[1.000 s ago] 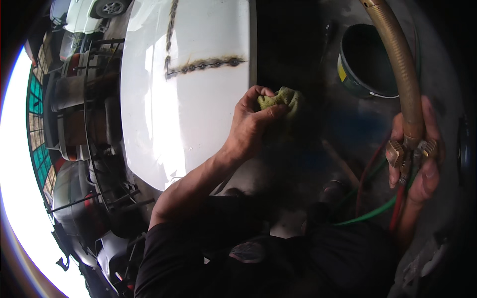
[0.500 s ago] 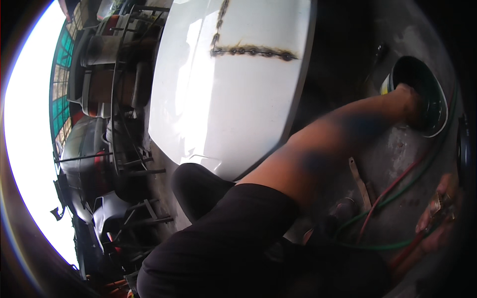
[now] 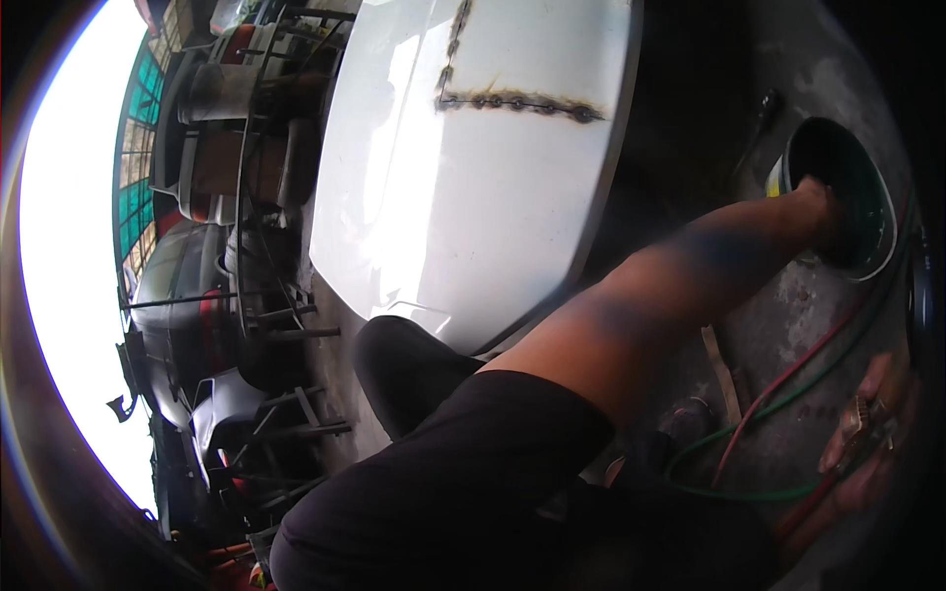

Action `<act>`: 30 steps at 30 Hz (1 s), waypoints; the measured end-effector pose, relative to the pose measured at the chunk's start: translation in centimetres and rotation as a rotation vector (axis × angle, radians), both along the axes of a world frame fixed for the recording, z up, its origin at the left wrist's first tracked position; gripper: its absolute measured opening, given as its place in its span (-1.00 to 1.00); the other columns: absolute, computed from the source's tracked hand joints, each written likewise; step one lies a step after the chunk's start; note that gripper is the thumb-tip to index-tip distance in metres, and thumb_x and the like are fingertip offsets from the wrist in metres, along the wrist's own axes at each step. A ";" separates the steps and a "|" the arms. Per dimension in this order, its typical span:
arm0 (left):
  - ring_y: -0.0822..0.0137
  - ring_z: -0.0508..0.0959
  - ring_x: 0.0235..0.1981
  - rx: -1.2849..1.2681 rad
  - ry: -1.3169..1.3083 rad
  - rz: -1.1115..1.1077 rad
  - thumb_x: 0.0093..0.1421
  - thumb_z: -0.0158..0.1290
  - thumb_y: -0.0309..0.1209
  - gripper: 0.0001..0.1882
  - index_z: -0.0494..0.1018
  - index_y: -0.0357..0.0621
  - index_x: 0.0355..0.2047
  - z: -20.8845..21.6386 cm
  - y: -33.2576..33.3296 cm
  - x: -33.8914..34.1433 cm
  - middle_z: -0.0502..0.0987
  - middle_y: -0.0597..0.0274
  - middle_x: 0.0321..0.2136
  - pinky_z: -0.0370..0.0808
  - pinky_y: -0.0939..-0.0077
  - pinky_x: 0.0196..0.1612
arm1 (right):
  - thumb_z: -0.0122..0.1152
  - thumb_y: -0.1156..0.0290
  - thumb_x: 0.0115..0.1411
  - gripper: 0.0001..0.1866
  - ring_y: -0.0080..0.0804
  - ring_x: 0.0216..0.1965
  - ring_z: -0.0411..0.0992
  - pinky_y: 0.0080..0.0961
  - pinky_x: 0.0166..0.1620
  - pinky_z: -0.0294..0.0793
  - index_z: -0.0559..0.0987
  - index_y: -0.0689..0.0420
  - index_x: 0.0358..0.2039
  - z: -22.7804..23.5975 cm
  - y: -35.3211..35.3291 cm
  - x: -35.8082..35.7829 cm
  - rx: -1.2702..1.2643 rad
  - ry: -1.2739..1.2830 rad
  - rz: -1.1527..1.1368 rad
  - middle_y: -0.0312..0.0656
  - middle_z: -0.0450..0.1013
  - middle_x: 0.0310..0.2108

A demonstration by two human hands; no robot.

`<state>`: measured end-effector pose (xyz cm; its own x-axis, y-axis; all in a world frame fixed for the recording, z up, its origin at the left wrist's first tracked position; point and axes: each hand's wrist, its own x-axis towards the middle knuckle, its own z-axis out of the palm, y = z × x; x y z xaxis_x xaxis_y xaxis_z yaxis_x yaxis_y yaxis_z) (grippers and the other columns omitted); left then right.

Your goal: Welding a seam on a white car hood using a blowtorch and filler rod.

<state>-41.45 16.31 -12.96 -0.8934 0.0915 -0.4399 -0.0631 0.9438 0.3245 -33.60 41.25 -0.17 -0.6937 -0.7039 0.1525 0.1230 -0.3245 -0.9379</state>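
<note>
Bucket (image 3: 869,215) sits at the upper right of the frame, its mouth a long oval slanting from upper left to lower right. Left hand (image 3: 820,202) is nearer, dipped past the rim; fingers hidden inside, so cannot tell whether it grips anything. Right hand (image 3: 879,386), lower right, well below the bucket, grasps a brass valve (image 3: 855,422); finger detail dim, blurred. White panel (image 3: 512,217), long axis roughly vertical, runs off the top edge. Dark smudges obscure part of the forearm.

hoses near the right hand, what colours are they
Red hose and green hose, best in head view.
</note>
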 end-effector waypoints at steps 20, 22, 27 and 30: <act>0.11 0.71 -0.16 0.278 0.322 0.505 0.10 0.18 -0.10 -0.59 0.69 -0.22 -0.29 3.6 -0.1 0.6 0.70 -0.02 -0.30 0.62 0.34 -0.03 | 0.08 -0.04 0.39 -0.24 -0.24 -0.49 0.40 -0.56 -0.59 0.46 0.13 -0.10 0.51 0.2 -1.2 0.0 -0.045 0.057 0.058 0.27 0.38 -0.04; 0.07 0.70 -0.13 0.348 0.332 0.560 0.10 0.18 -0.08 -0.55 0.67 -0.27 -0.25 3.8 -0.5 0.7 0.69 -0.07 -0.25 0.61 0.33 0.00 | 0.08 -0.04 0.39 -0.24 -0.24 -0.49 0.40 -0.56 -0.59 0.46 0.13 -0.10 0.51 -0.7 0.4 0.0 -0.061 0.057 0.085 0.27 0.38 -0.04; -0.08 0.55 0.13 0.753 0.457 0.994 0.11 0.22 -0.23 -0.42 0.49 -0.49 0.01 2.3 -0.5 0.6 0.55 -0.30 0.01 0.52 0.27 0.17 | 0.08 -0.02 0.39 -0.23 -0.22 -0.47 0.42 -0.56 -0.60 0.46 0.12 -0.06 0.51 0.1 -1.3 0.4 -0.067 0.080 0.081 0.27 0.38 -0.04; -0.08 0.55 0.14 1.016 0.453 1.042 0.06 0.30 -0.37 -0.36 0.42 -0.46 0.11 2.5 -0.5 0.5 0.54 -0.26 0.03 0.52 0.21 0.18 | 0.05 -0.06 0.39 -0.22 -0.25 -0.49 0.43 -0.57 -0.63 0.46 0.13 -0.02 0.50 0.1 -1.3 0.3 -0.049 0.101 0.057 0.26 0.41 -0.10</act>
<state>-40.94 15.78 -10.46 -0.7868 -0.5594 -0.2608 -0.2589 -0.0845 0.9622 -33.26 39.97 -0.03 -0.6321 -0.7316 0.2552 0.0480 -0.3656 -0.9295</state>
